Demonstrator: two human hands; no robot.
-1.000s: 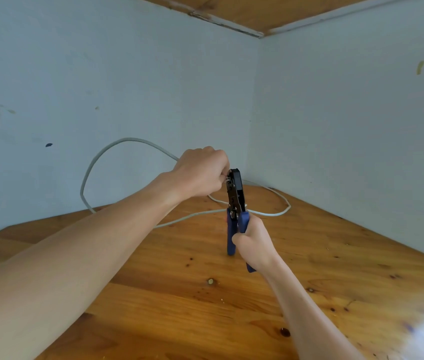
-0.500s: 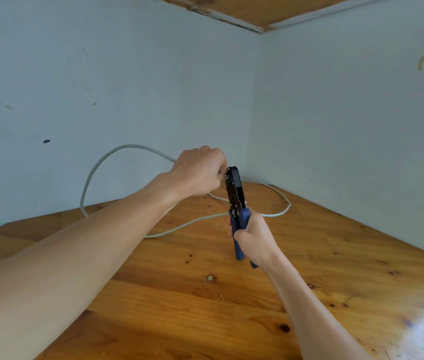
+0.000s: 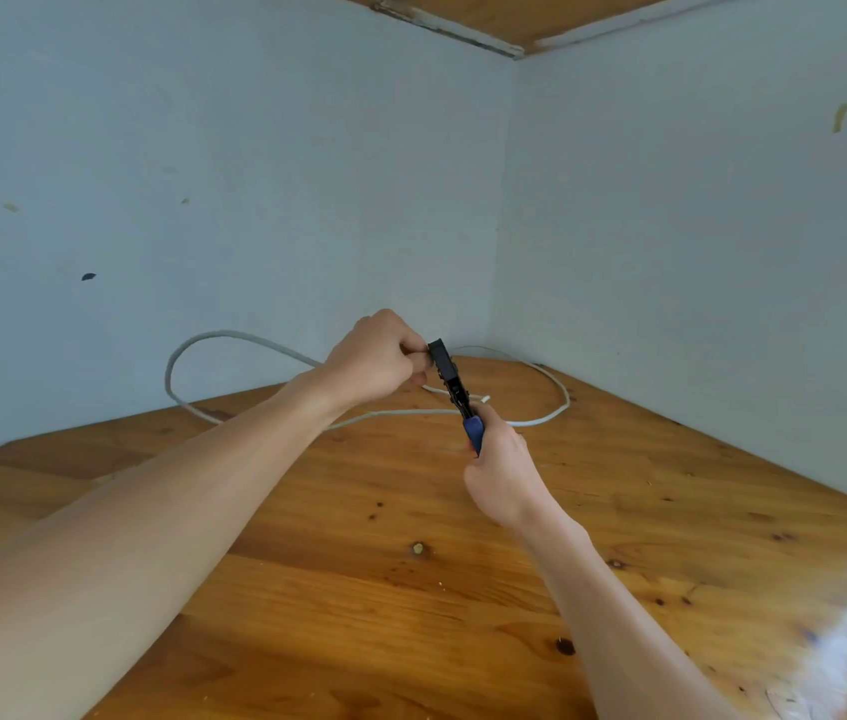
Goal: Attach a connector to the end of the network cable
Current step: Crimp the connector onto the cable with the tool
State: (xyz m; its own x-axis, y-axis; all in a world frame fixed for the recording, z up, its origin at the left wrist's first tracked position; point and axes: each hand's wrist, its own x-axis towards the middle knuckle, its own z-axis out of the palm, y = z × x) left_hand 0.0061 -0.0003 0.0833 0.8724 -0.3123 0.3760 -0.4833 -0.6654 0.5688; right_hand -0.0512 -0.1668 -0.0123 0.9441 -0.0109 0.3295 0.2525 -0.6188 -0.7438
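Observation:
A grey network cable (image 3: 213,337) loops up against the left wall and lies across the wooden table. My left hand (image 3: 377,356) pinches the cable's end right at the black head of a crimping tool (image 3: 450,379). The connector and the cable tip are hidden by my fingers and the tool head. My right hand (image 3: 502,472) grips the tool's blue handles, squeezed close together, with the tool held upright above the table.
The wooden table (image 3: 411,589) fills a corner between two pale blue walls. More of the cable curves round near the back corner (image 3: 556,402). Sun glare falls on the table at the lower right.
My right hand has squeezed the blue handles together; they stood apart a second ago. The handles are now mostly covered by my hand. The left hand stays at the tool head.

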